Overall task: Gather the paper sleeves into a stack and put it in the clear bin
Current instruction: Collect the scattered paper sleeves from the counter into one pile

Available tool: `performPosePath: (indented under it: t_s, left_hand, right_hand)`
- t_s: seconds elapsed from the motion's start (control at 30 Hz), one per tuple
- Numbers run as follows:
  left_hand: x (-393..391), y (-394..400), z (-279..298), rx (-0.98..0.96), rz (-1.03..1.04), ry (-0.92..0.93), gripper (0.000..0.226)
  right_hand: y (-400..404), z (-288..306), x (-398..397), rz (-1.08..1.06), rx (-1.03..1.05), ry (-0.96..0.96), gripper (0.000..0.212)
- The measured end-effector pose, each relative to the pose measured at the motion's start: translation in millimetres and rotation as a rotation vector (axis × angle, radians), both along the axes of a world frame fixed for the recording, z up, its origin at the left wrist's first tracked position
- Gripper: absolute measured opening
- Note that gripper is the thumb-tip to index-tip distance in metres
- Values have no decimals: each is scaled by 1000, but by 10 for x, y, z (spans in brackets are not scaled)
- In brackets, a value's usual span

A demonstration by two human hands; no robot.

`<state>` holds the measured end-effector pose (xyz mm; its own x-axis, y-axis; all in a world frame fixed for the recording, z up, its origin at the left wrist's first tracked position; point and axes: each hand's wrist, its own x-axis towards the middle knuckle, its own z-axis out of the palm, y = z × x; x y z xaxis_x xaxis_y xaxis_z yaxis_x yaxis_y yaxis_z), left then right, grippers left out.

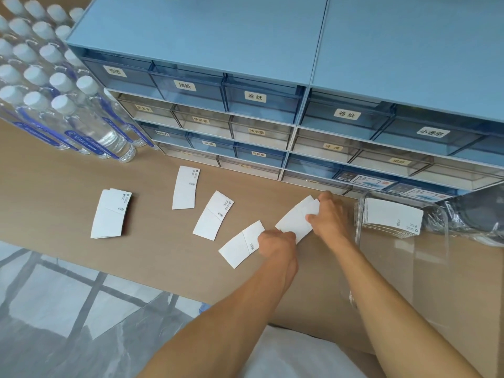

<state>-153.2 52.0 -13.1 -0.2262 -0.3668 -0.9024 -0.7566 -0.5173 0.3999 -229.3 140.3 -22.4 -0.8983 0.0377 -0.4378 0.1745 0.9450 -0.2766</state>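
Both hands on one small bundle of paper sleeves [296, 223] on the tan tabletop [68, 173], just left of the clear bin [401, 268]. Right hand [328, 216] pinching the bundle's upper-right end, thumb on top; left hand [275, 245] closed on its lower-left end, while overlapping the corner of a neighbouring loose sleeve [241, 245]. Probably two or three sleeves in the bundle, though edges too blurred to count.

Risks from here:
- Thin, slick sleeves fanning apart or sliding out if the pinch eases before the edges are squared.
- Neighbouring sleeve dragged along or nudged toward the table's near edge by the left hand.
- Curved outlines mismatched if sleeves are stacked with arcs facing opposite ways, giving an uneven stack.
- Stack catching on the bin's rim, hard to see because transparent.

Orientation: held bundle's long axis diagonal, lower-left to upper-right, far end pointing toward the drawer cabinet [245, 85]. Loose sleeves nearby on roughly similar diagonals: one in the middle [212, 215], a more upright one [185, 190] beyond it, a small pile [110, 214] far left. Stack already in the bin [392, 218], lying crosswise, printed end at right.
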Motion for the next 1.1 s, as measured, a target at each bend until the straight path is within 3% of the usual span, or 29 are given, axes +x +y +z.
performPosePath:
  t_s: [0.1,0.37,0.7,1.1]
  left_hand:
    - [51,18,-24,-54,60,-5,20]
    - [389,-272,23,-192,82,113,17]
    - [882,-868,-19,-328,162,22,15]
    - [851,-1040,3,-289,221,-58,17]
  right_hand:
    - [39,7,5,-59,-81,-9,50]
    - [-174,54,181,-87,-387,-18,20]
    - [-997,53,598,230,-190,-56,32]
    - [-1147,84,695,208,-146,-43,37]
